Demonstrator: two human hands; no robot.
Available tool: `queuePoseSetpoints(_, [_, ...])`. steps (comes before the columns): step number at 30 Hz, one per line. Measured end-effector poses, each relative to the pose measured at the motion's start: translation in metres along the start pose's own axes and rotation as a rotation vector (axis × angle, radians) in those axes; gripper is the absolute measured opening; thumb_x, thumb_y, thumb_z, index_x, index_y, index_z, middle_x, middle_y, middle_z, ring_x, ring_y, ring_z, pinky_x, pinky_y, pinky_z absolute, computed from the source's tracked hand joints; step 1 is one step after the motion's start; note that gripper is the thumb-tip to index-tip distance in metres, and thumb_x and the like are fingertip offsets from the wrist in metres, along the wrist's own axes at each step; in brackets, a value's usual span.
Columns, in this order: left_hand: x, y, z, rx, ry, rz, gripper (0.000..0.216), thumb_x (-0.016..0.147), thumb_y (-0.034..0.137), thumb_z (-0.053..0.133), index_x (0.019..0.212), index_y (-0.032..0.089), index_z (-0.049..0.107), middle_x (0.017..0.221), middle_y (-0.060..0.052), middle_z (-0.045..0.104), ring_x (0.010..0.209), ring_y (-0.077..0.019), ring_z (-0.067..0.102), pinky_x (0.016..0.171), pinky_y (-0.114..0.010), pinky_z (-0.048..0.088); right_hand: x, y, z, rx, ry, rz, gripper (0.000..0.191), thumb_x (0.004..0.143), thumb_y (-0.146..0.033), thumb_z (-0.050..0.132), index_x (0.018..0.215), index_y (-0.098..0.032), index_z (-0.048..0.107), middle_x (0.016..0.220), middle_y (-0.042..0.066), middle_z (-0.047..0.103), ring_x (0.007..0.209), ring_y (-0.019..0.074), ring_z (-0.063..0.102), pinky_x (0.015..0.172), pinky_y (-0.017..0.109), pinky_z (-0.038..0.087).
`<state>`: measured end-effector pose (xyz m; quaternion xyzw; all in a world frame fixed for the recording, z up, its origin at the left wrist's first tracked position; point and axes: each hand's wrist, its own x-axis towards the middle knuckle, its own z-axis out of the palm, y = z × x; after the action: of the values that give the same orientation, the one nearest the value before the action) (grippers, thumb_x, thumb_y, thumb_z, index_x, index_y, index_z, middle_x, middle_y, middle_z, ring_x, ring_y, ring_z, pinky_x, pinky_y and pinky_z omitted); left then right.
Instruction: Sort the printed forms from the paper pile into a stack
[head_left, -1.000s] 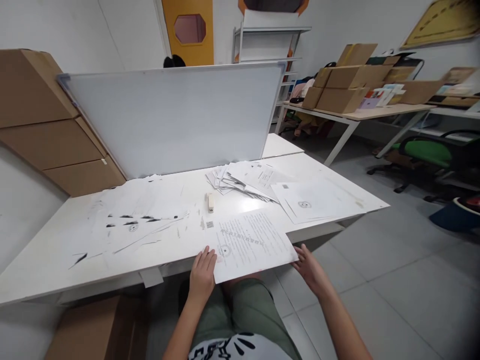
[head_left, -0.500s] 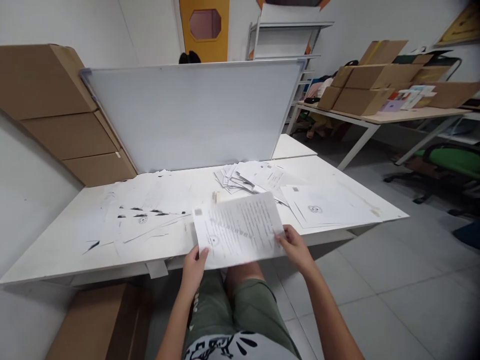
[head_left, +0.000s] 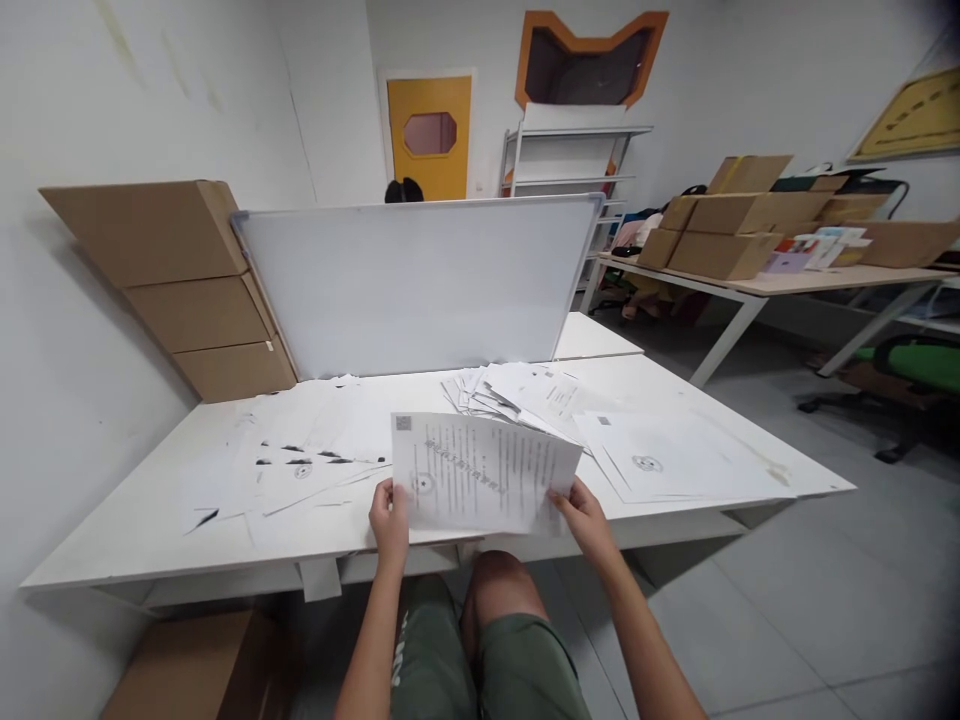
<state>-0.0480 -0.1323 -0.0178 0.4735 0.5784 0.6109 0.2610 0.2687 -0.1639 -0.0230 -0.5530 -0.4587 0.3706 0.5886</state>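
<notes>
I hold a printed sheet of paper [head_left: 480, 472] upright in front of me, above the near edge of the white table [head_left: 112, 540]. My left hand [head_left: 390, 520] is closed on its lower left corner. My right hand [head_left: 581, 515] is closed on its lower right corner. The sheet bears lines of text, a round stamp and a small square code at its top left. It hides the middle of the table behind it.
Loose papers [head_left: 300, 455] spread over the table's left, a fanned pile [head_left: 517, 388] and a flat stack [head_left: 675, 460] on the right. A whiteboard [head_left: 420, 280] stands at the back edge. Cardboard boxes [head_left: 187, 290] lean at left; another box [head_left: 202, 665] sits under the table.
Both hands lifted the sheet off the table edge and tilted it upright towards me. The camera has tipped upward, showing more of the room.
</notes>
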Motion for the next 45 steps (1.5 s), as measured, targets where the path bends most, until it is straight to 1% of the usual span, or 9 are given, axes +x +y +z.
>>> queuePoseSetpoints(4, [0.005,-0.003,-0.019,0.144,-0.119,-0.049,0.032,0.084,0.047,0.049,0.085,0.021,0.067,0.075,-0.004,0.068,0.079,-0.0235,0.065,0.072,-0.032,0.05,0.009,-0.004,-0.036,-0.068,-0.093,0.184,0.042,0.061,-0.048,0.07,0.092,-0.02,0.064,0.087,0.007,0.074,0.088,0.0289,0.068,0.076,0.037,0.053])
queuePoseSetpoints(7, [0.027,-0.005,-0.011,0.301,-0.17,-0.069,0.032,0.089,0.043,0.044,0.09,0.022,0.069,0.087,-0.006,0.073,0.089,-0.0259,0.067,0.081,-0.037,0.051,0.016,-0.002,-0.053,-0.11,-0.178,0.326,0.037,0.06,-0.04,0.068,0.09,-0.018,0.065,0.087,0.008,0.075,0.086,0.0293,0.07,0.075,0.036,0.053])
queuePoseSetpoints(14, [0.077,0.001,0.085,0.442,-0.527,0.427,0.04,0.094,0.025,0.04,0.128,0.019,0.061,0.135,-0.01,0.062,0.126,-0.0227,0.055,0.108,-0.041,0.043,0.023,0.023,-0.061,-0.16,-0.145,0.403,0.028,0.062,-0.033,0.063,0.084,-0.016,0.066,0.083,0.009,0.074,0.08,0.0268,0.07,0.072,0.034,0.053])
queuePoseSetpoints(17, [0.078,0.0,0.104,0.592,-0.565,0.58,0.042,0.097,0.023,0.037,0.131,0.019,0.061,0.138,-0.01,0.06,0.125,-0.0258,0.055,0.105,-0.045,0.043,0.021,0.027,-0.062,-0.137,-0.091,0.394,0.029,0.062,-0.034,0.065,0.084,-0.016,0.067,0.083,0.008,0.074,0.08,0.0262,0.069,0.07,0.032,0.052])
queuePoseSetpoints(21, [0.071,-0.002,0.1,0.694,-0.544,0.684,0.039,0.098,0.026,0.038,0.129,0.023,0.063,0.135,-0.009,0.062,0.117,-0.0255,0.057,0.098,-0.044,0.045,0.021,0.017,-0.06,-0.185,-0.035,0.448,0.023,0.061,-0.031,0.064,0.078,-0.015,0.067,0.078,0.008,0.074,0.075,0.0245,0.068,0.064,0.029,0.049])
queuePoseSetpoints(26, [0.071,0.001,0.096,0.686,-0.56,0.623,0.04,0.097,0.022,0.039,0.128,0.022,0.064,0.134,-0.007,0.063,0.118,-0.0249,0.056,0.097,-0.043,0.045,0.021,0.003,-0.062,-0.162,-0.059,0.501,0.018,0.061,-0.026,0.062,0.076,-0.016,0.065,0.074,0.007,0.072,0.074,0.0237,0.068,0.064,0.028,0.049])
queuePoseSetpoints(33, [0.072,0.001,0.101,0.731,-0.531,0.617,0.038,0.095,0.019,0.04,0.122,0.022,0.067,0.131,-0.007,0.065,0.114,-0.0253,0.058,0.093,-0.043,0.043,0.013,0.015,-0.066,-0.173,-0.045,0.452,0.021,0.062,-0.028,0.06,0.079,-0.017,0.064,0.075,0.006,0.072,0.075,0.0239,0.068,0.066,0.029,0.05])
queuePoseSetpoints(40, [0.071,0.006,0.104,0.849,-0.569,0.676,0.051,0.081,0.002,0.044,0.122,0.021,0.066,0.13,-0.009,0.066,0.114,-0.0262,0.059,0.09,-0.043,0.042,0.009,0.018,-0.066,-0.067,0.044,0.446,0.029,0.058,-0.031,0.064,0.082,-0.016,0.066,0.08,0.007,0.074,0.074,0.0248,0.068,0.063,0.03,0.049])
queuePoseSetpoints(45, [0.065,0.004,0.107,0.853,-0.584,0.723,0.052,0.077,0.005,0.048,0.126,0.017,0.063,0.132,-0.013,0.063,0.119,-0.0274,0.057,0.095,-0.043,0.042,0.0,0.022,-0.057,-0.022,0.148,0.39,0.031,0.055,-0.034,0.065,0.08,-0.017,0.065,0.078,0.006,0.073,0.074,0.0241,0.066,0.062,0.029,0.049])
